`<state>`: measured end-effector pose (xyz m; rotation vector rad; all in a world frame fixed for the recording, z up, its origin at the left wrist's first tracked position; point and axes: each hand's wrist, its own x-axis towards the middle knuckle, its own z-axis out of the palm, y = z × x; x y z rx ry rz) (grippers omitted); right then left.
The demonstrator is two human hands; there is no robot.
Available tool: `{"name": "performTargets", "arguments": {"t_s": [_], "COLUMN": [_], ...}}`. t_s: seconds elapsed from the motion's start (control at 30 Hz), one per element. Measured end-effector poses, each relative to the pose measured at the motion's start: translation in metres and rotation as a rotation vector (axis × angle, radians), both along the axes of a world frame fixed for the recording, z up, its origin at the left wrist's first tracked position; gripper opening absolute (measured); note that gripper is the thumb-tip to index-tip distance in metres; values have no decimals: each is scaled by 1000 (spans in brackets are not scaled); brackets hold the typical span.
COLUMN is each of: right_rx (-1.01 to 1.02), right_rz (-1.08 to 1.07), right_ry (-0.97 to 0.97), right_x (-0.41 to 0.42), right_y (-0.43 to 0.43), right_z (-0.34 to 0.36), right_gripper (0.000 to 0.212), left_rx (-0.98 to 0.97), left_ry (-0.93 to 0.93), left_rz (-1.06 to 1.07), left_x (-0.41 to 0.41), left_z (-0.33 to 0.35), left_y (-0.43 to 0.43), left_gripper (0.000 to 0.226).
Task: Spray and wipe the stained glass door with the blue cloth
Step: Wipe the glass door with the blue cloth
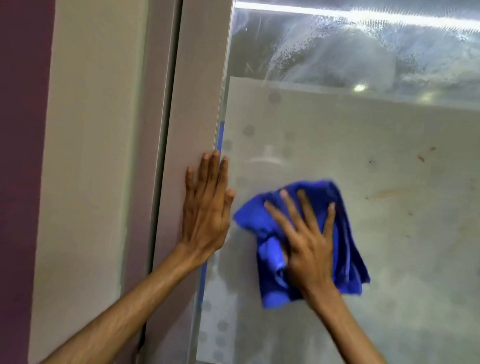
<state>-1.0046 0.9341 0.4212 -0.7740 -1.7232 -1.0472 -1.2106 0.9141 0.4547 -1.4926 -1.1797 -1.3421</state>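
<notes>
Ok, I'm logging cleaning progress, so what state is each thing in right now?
Glass door: brown stains at right, wet smears on the clear upper pane.
Blue cloth: crumpled, pressed against the frosted band.
Right hand: spread flat on the cloth.
Left hand: open, flat on the door frame.

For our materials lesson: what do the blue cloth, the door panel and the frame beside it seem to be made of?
Blue cloth: soft, fuzzy fabric, probably microfibre; it bunches and folds under the right hand.
Door panel: glass with a matte frosted film; the clear strip above reflects light.
Frame under the left hand: smooth, matte grey, perhaps painted metal; unclear.
</notes>
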Motion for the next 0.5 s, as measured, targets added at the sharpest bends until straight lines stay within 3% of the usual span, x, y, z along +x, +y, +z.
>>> {"name": "performTargets", "arguments": {"t_s": [0.2, 0.37, 0.43, 0.5], "right_rx": [-26, 20, 38, 25], "right_rz": [3, 9, -19, -36], "right_ry": [303, 136, 0, -25], "right_x": [21, 25, 49, 74], "right_y": [5, 6, 6, 9], "right_z": [120, 40, 14, 31], "right_gripper": [84, 62, 70, 78], "left_rx": [-5, 43, 49, 45], "left_ry": [5, -37, -36, -12], "left_rz": [38, 25, 0, -18], "left_x": [17, 31, 37, 42], "left_z": [4, 0, 1, 5], "left_y": [5, 7, 7, 8], "left_gripper": [54, 55, 59, 63]}}
